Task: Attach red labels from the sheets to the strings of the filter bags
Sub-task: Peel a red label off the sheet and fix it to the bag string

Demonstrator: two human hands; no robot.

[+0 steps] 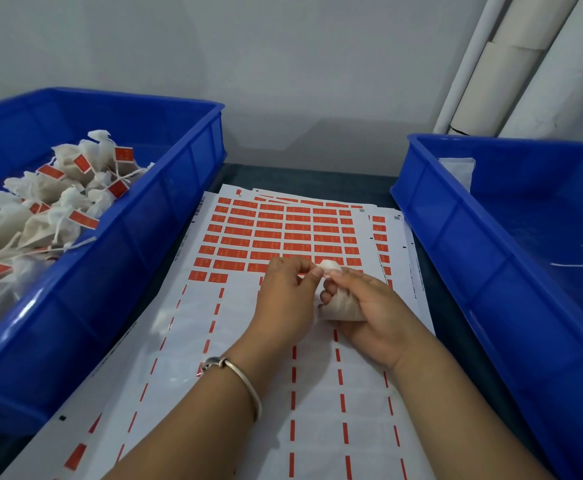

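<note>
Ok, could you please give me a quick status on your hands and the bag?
Right hand grips white filter bag. Left hand pinches at its top. Red label sheet underneath. Nothing in the way.

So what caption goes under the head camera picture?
Right hand holds a filter bag while left hand pinches its string over the label sheet.

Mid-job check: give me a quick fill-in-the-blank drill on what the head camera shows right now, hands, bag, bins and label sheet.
1. The right hand grips a white filter bag, held above the ____ sheet.
2. Bags that already carry red labels are piled in the blue bin on the person's ____ side.
3. The left wrist wears a ____.
4. The left hand pinches at the bag's ____ end.

Missing words: label; left; bracelet; top
</note>
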